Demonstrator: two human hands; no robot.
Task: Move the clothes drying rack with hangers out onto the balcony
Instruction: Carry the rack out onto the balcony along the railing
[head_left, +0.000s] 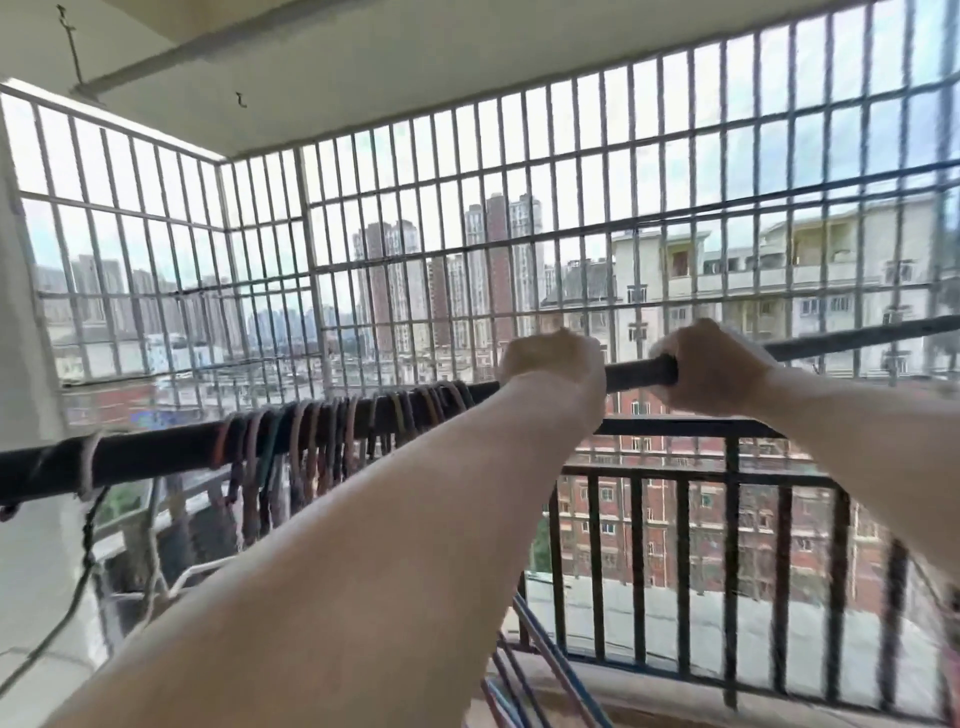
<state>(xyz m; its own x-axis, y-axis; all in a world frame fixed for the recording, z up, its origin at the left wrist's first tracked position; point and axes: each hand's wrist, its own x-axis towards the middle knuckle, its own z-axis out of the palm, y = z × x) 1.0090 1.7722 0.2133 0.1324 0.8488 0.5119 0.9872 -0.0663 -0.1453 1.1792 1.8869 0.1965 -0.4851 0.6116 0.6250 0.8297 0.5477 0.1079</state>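
Both arms reach up and forward to a dark rack pole (363, 423) that runs from the near left to the far right across the balcony. The left hand (549, 358) and right hand (711, 366) are each clenched around the pole, close together, with a short bare length of pole between them. This paired overhand grip probably steadies the long bar while it is carried or set in place. A bunch of coloured hanger hooks (332, 441) crowds the pole just left of the left hand. The pole lies inside the security grille (467, 208) and above the dark railing (727, 467), so the rack appears already out on the balcony.
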